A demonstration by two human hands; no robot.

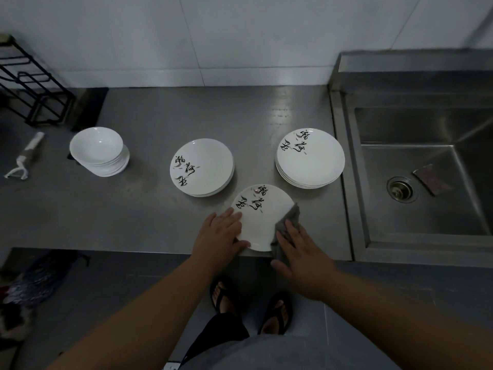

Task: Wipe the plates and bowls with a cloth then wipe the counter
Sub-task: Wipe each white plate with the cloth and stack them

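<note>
A white plate (pixel 262 220) with black calligraphy lies at the front edge of the steel counter (pixel 149 214). My left hand (pixel 218 233) grips its left rim, fingers on top and thumb at the near edge. My right hand (pixel 301 260) presses a grey cloth (pixel 286 222) flat onto the plate's right side. Behind it stand two stacks of like plates, one in the middle (pixel 202 166) and one to the right (pixel 310 157). A stack of white bowls (pixel 100 152) stands further left.
A steel sink (pixel 426 166) with a drain and a small dark pad lies to the right. At the back left stands a black wire rack (pixel 34 94), with a white peeler (pixel 25 156) in front of it. Tiled wall behind.
</note>
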